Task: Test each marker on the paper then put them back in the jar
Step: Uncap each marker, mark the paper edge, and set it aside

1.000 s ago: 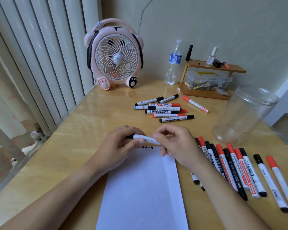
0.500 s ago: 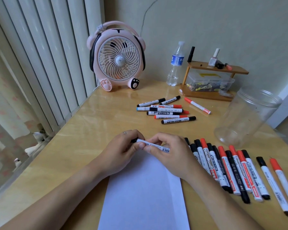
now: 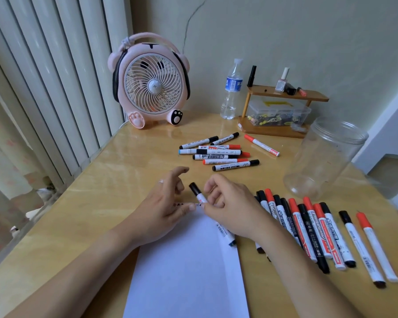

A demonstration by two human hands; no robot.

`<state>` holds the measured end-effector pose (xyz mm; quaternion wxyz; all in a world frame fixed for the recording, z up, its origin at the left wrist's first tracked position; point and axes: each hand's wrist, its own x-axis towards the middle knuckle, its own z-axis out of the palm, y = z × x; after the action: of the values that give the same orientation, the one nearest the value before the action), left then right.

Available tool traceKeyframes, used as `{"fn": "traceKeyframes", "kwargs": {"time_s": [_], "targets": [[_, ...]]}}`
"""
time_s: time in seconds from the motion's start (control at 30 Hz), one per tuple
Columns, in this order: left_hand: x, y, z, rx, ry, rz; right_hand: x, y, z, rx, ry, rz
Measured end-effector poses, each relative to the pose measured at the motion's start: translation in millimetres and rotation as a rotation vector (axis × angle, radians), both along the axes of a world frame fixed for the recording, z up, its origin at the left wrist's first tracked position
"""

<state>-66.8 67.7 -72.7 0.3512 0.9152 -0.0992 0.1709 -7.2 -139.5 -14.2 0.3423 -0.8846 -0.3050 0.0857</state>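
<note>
Eight capped markers [image 3: 218,154] lie far, about twelve more [image 3: 313,232] in a row right of one white paper sheet [image 3: 186,267] near one clear plastic jar [image 3: 324,157]; the right hand [image 3: 230,210] now holds a black-capped white marker [image 3: 199,195] alone, the left hand [image 3: 163,207] having let go, fingers spread.

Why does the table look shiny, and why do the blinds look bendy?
In the head view, light glares off the glossy table near the fan; the wide-angle lens bows the blinds at the left edge; the clear jar looks slightly smeared.
</note>
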Motion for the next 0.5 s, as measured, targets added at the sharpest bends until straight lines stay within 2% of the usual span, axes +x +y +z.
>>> {"fn": "traceKeyframes", "kwargs": {"time_s": [0.13,0.5], "targets": [[0,10,-3,0.173,0.060,0.083,8,-7,-1,-0.121,-0.121,-0.156],[9,22,-8,0.284,0.125,0.231,12,-15,4,-0.601,-0.224,-0.412]]}}
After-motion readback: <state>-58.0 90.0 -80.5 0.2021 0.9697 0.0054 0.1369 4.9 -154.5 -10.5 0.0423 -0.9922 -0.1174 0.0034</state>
